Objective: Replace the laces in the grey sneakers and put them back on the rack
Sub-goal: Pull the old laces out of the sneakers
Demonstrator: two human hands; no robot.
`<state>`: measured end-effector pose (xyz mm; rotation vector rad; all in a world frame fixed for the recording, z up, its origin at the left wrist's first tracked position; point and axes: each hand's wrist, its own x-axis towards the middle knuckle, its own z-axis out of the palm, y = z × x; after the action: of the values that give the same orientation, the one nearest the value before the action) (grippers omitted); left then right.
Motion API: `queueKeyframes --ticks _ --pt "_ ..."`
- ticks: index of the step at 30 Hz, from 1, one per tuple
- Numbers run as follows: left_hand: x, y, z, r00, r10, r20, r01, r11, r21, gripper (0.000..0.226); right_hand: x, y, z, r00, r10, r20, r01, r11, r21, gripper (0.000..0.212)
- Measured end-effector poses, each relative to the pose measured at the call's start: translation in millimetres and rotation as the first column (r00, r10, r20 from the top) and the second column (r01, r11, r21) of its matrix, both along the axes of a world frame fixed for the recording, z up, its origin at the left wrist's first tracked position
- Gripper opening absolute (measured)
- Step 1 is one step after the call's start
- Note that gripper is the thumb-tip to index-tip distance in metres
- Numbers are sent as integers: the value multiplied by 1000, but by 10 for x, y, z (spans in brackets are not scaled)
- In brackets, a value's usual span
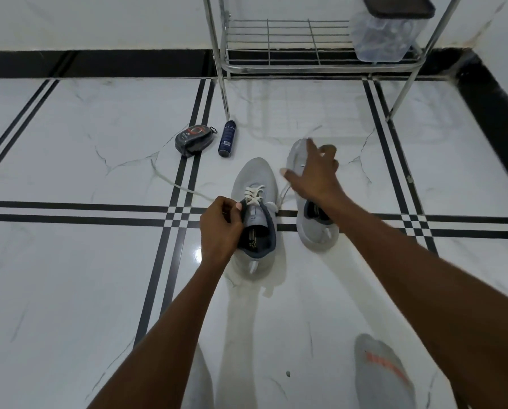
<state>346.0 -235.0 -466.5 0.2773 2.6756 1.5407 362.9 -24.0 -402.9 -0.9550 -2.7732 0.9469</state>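
The left hand (220, 228) is curled round the collar and tongue of the nearer grey knit sneaker (257, 219), pinching it just below its half-threaded white lace (254, 196), whose loose end trails off to the left across the white marble floor (69, 276). The right hand (314, 172) hovers with fingers spread and loose over the second grey sneaker (314, 228), gripping nothing I can make out. Both sneakers lie side by side, toes pointing away toward the chrome wire rack (291, 39) beyond them, so I judge the left hand is placed to carry on lacing.
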Motion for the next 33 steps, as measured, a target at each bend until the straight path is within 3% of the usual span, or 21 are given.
queueKeyframes --ticks 2,5,10,12,14,17,19,22,23,25,26,27,28,29,31,33 --pt "4 30 18 999 -15 -52 14 999 -31 14 49 -247 -24 981 161 110 -163 987 7 80" --pt "-4 72 23 990 -85 -115 71 989 -128 16 144 -546 -175 938 275 212 -253 959 -128 60" --pt "-89 69 -15 973 -153 -174 103 958 -267 13 248 -538 -326 960 279 39 -281 957 75 36" --pt "-161 11 -26 989 -23 -143 -1 986 -169 10 270 -448 -336 975 212 -60 -211 977 16 34" --pt "-175 18 -2 993 50 -111 -64 990 -127 22 275 -419 -321 984 147 -104 -152 988 -38 36" --pt "-162 154 59 948 -195 -252 105 938 -332 35 220 -467 -338 975 219 -17 -219 976 18 21" --pt "-150 234 73 887 -359 -291 163 833 -528 29 196 -485 -330 971 240 19 -240 971 10 16" --pt "-185 283 63 830 -475 -291 200 742 -640 16 190 -445 -312 974 224 30 -224 974 -27 19" --pt "-202 277 54 835 -450 -317 196 781 -593 14 194 -432 -307 974 222 35 -221 974 -49 19" --pt "-285 252 98 949 -95 -301 15 967 -256 12 197 -410 -296 977 208 43 -203 974 -96 21" --pt "-346 221 139 973 145 -177 -158 985 -64 15 197 -403 -295 980 197 40 -192 976 -106 22" --pt "-403 178 148 953 301 -25 -300 953 34 23 192 -397 -297 982 187 35 -182 977 -108 22" --pt "-428 151 157 940 332 74 -336 941 40 37 190 -398 -297 984 177 28 -173 979 -108 22" --pt "-409 132 167 961 259 99 -261 965 6 51 185 -407 -290 984 177 25 -173 979 -106 22" --pt "-292 139 183 996 -50 -71 40 991 -127 59 176 -420 -276 983 182 21 -179 979 -98 22" --pt "-217 181 163 923 -325 -205 232 896 -378 45 175 -415 -264 980 196 21 -194 977 -89 22"
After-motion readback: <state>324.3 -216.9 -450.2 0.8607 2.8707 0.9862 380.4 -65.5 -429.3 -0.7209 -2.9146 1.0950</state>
